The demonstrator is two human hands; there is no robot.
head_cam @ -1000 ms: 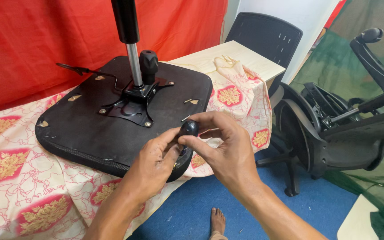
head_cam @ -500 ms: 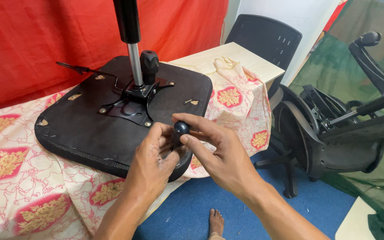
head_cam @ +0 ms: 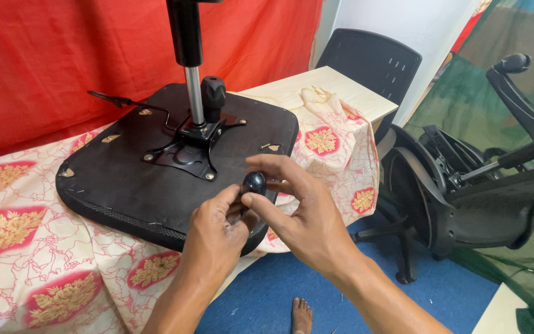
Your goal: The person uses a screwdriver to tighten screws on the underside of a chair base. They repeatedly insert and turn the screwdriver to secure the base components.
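Black round knob is sitting between your fingertips: your left hand is pinching it from below, your right hand is curling around it, just above the upturned chair seat's near corner.

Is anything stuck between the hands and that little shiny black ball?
Nothing visible. The left hand and right hand both pinch the small glossy black round knob directly with bare fingertips, just above the near edge of the upturned black chair seat.
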